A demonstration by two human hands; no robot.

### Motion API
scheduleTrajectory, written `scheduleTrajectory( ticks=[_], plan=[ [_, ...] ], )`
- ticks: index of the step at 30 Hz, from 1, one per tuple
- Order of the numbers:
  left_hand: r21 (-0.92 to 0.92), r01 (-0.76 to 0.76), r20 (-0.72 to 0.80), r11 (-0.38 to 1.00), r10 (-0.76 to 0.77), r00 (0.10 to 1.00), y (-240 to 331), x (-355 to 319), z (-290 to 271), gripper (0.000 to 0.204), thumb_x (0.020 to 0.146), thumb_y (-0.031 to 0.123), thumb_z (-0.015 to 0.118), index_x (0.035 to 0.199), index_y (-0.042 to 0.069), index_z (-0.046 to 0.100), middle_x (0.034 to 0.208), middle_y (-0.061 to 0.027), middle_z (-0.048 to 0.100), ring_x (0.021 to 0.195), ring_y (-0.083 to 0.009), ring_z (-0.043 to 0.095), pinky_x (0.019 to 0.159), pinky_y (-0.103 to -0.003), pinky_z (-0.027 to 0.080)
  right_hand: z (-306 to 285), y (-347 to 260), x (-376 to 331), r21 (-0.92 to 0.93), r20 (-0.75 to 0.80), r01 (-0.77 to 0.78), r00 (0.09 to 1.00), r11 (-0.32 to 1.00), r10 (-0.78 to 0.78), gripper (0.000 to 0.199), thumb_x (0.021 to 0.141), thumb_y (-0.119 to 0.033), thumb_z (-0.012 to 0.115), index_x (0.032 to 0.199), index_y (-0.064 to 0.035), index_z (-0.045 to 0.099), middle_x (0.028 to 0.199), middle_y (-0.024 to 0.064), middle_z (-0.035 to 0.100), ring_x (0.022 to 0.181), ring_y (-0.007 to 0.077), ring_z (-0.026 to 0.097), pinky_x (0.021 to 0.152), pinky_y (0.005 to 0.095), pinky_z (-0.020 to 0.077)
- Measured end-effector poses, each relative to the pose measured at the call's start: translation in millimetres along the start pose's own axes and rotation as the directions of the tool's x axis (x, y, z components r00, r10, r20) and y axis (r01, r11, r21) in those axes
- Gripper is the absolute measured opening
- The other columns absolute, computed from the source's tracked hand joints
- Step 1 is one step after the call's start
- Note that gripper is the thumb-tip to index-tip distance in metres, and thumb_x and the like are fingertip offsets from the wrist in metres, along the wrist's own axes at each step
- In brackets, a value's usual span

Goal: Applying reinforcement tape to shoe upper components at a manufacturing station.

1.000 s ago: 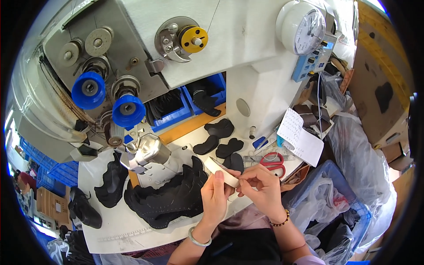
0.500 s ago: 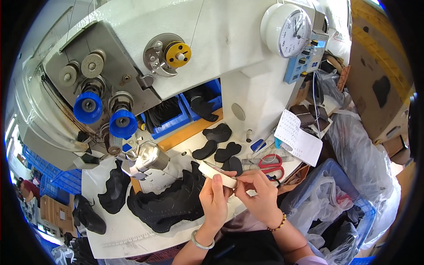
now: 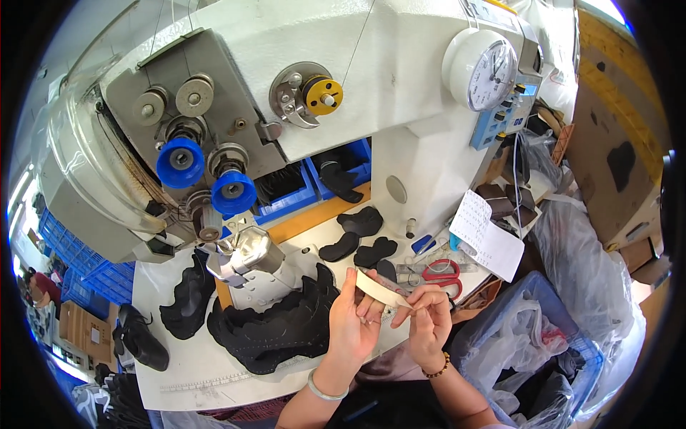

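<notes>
A roll of cream tape [image 3: 380,292] is held over the table's front edge. My left hand [image 3: 350,325] grips the roll, thumb raised along its side and fingers under it. At the roll's right side, my right hand [image 3: 430,322] pinches the tape's end between thumb and fingers. Left of my left hand lies a heap of black stitched shoe uppers [image 3: 268,332]. Several small curved black pieces [image 3: 360,222] lie on the table beyond the roll. Red-handled scissors [image 3: 441,270] rest just beyond my right hand.
A large white sewing machine [image 3: 400,79] spans the far side, its metal post [image 3: 250,254] rising behind the uppers. Blue bins [image 3: 307,184] stand under its arm. Another black upper [image 3: 187,304] and a black shoe [image 3: 146,339] lie left. A blue crate [image 3: 593,343] with plastic bags stands right.
The tape roll has turned and moved slightly right and down with both hands. My right fingers have shifted along its right end. The whole view has swung a little left.
</notes>
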State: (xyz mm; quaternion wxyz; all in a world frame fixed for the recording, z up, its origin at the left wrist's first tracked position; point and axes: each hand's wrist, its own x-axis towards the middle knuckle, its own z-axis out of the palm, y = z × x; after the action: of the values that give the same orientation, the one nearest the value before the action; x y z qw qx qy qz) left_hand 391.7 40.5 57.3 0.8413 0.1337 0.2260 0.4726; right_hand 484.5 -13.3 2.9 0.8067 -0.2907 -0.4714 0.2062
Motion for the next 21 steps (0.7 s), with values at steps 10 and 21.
scheduleTrajectory(
  ticks=[10, 21],
  plan=[
    [0.031, -0.053, 0.031, 0.998, 0.052, 0.998, -1.1, -3.6, 6.6, 0.030, 0.093, 0.030, 0.046, 0.091, 0.001, 0.052, 0.077, -0.0042, 0.054, 0.044, -0.0020, 0.027, 0.042, -0.018, 0.025, -12.8, -19.6, 5.7, -0.125, -0.036, -0.127, 0.992, 0.984, 0.124, 0.026, 0.085, -0.006, 0.056, 0.102, -0.0016, 0.038, 0.081, 0.0108, 0.051, 0.058, 0.0153, 0.055, 0.050, 0.0267, 0.0472],
    [-0.250, 0.093, 0.201, 0.964, -0.042, 0.979, 12.6, 12.8, -16.5, 0.032, 0.096, 0.026, 0.039, 0.093, -0.004, 0.050, 0.077, -0.0080, 0.056, 0.040, -0.0026, 0.026, 0.038, -0.018, 0.026, -1.2, -35.9, 19.0, 0.015, 0.076, -0.361, 0.930, 0.932, 0.359, 0.018, 0.083, -0.002, 0.054, 0.067, -0.0008, 0.046, 0.078, 0.0072, 0.049, 0.071, 0.0178, 0.061, 0.066, 0.0288, 0.0485]
  ],
)
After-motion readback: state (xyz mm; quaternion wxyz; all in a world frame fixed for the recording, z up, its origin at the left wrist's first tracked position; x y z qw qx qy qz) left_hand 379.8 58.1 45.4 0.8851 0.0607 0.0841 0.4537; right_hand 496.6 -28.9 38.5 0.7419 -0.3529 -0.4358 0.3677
